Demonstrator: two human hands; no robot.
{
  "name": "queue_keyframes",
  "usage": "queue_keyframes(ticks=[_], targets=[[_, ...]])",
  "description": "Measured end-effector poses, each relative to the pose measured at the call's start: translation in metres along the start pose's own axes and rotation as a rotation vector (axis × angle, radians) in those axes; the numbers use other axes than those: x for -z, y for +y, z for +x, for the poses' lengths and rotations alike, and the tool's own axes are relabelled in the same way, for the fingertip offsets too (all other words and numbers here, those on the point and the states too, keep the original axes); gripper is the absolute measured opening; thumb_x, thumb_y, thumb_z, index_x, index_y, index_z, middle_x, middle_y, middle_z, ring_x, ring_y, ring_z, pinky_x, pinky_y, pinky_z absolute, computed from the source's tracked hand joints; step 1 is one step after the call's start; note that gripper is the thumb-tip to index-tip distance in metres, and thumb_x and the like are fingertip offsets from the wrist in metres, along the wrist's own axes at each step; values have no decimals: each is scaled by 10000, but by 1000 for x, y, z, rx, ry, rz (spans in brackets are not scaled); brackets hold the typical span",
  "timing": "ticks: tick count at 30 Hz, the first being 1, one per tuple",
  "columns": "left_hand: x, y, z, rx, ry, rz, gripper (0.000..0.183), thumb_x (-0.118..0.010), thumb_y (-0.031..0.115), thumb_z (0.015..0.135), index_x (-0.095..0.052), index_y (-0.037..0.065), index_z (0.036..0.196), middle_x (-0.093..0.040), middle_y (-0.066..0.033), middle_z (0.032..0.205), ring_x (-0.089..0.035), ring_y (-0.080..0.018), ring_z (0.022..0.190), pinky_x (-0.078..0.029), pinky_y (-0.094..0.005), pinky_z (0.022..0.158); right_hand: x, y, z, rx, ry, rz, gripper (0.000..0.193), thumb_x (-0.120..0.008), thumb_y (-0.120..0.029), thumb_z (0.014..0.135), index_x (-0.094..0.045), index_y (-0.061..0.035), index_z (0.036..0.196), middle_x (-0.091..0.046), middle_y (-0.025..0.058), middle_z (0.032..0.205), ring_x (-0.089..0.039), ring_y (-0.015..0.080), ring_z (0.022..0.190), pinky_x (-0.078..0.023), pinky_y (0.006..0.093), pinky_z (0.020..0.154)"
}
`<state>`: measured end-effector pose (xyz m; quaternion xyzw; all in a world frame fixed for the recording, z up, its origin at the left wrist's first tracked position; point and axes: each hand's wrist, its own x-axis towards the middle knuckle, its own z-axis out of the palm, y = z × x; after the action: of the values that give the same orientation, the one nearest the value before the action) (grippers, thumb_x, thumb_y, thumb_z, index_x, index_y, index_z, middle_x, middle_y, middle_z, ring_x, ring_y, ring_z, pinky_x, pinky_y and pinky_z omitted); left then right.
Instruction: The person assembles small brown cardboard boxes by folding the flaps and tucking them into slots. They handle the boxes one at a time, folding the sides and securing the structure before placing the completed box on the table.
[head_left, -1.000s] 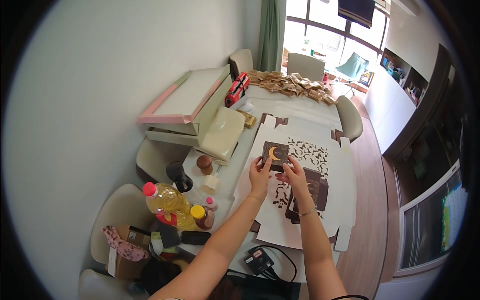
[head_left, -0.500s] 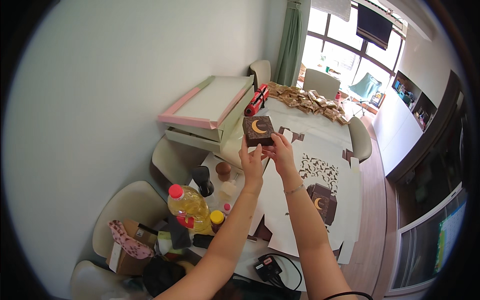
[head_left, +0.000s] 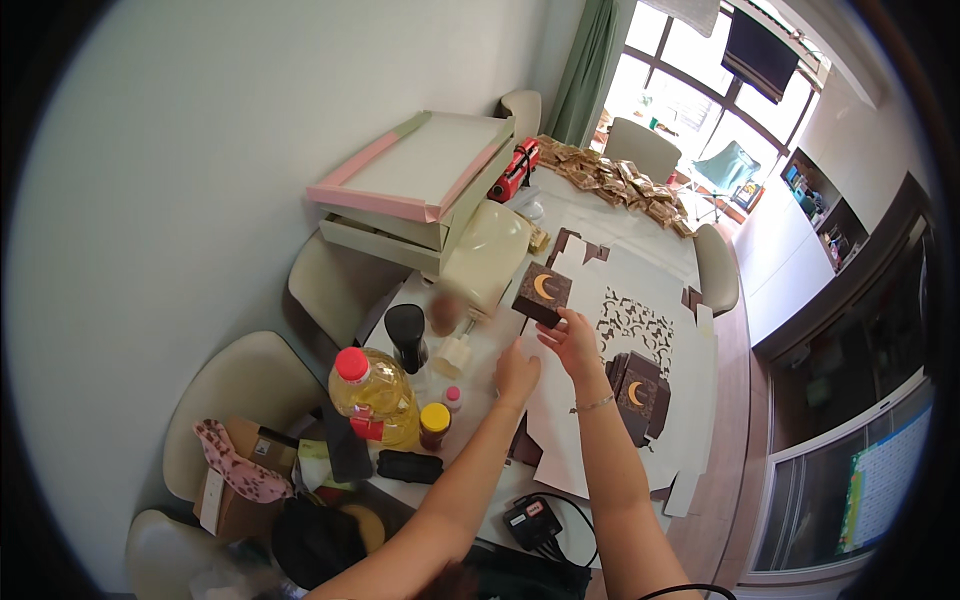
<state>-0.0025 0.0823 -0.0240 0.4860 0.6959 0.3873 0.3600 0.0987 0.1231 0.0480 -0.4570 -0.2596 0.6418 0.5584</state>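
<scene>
A small dark brown box point(head_left: 543, 290) with a golden crescent moon on its lid is above the white table. My right hand point(head_left: 572, 343) grips its near right corner between thumb and fingers. Just left of it and lower, my left hand point(head_left: 517, 374) is apart from the box, its fingers curled in and holding nothing I can see. Nearer on the right lie stacked flat brown box blanks point(head_left: 640, 392) with the same moon. Beyond them is a scatter of small dark cut-out scraps point(head_left: 640, 328).
Left of my arms stand an oil bottle point(head_left: 374, 400), a yellow-capped jar point(head_left: 434, 425), a black container point(head_left: 406, 335) and a pump bottle point(head_left: 455, 350). Stacked drawers point(head_left: 415, 215) rest at the far left. Gold packets point(head_left: 615, 187) are heaped at the far end. A black cabled device point(head_left: 532, 522) lies near me.
My left hand has let go of the box and drawn back toward me. My right hand alone holds the box, now lower and slightly farther right. The view has shifted a little.
</scene>
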Motion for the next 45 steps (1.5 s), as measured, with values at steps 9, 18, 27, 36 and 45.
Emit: queue_keyframes(ticks=[9, 18, 27, 36, 45], targets=[[17, -1, -15, -329, 247, 160, 384, -618, 101, 785, -594, 9, 1157, -556, -212, 1203, -454, -392, 1227, -389, -472, 1016, 1, 23, -4, -24, -38, -168, 460, -653, -190, 868, -398, 12, 1192, -534, 114, 887, -652, 284, 794, -578, 388, 692], [50, -1, 29, -126, 234, 798, 259, -649, 150, 751, -700, 93, 998, -598, -152, 1120, -513, -320, 1129, -294, -522, 1032, 8, 25, -16, -66, 42, -176, 493, -625, -213, 881, -356, -6, 1238, -506, 121, 1000, -653, 274, 809, -545, 382, 671], [35, -4, 36, -22, 180, 910, 238, -509, 156, 888, -737, 134, 952, -671, -92, 1035, -599, -294, 1062, -387, -471, 935, 45, 53, -9, -41, 81, -77, 467, -626, -196, 884, -385, -19, 1242, -504, 78, 938, -650, 232, 718, -549, 356, 642], [66, 69, 32, -357, 112, 754, 156, -543, 97, 843, -689, 69, 888, -678, -149, 882, -679, -350, 849, -523, -491, 715, 63, 68, -6, -22, -31, 186, 498, -608, -151, 890, -353, -3, 1292, -532, 88, 822, -665, 249, 729, -591, 415, 728], [204, 235, 45, -726, 61, 386, 425, -747, 61, 671, -502, 41, 1017, -637, -98, 878, -642, -243, 794, -511, -359, 718, -13, 65, -18, -56, -165, -385, 624, -609, -195, 892, -255, -1, 1367, -567, 208, 1045, -682, 261, 712, -594, 367, 590]])
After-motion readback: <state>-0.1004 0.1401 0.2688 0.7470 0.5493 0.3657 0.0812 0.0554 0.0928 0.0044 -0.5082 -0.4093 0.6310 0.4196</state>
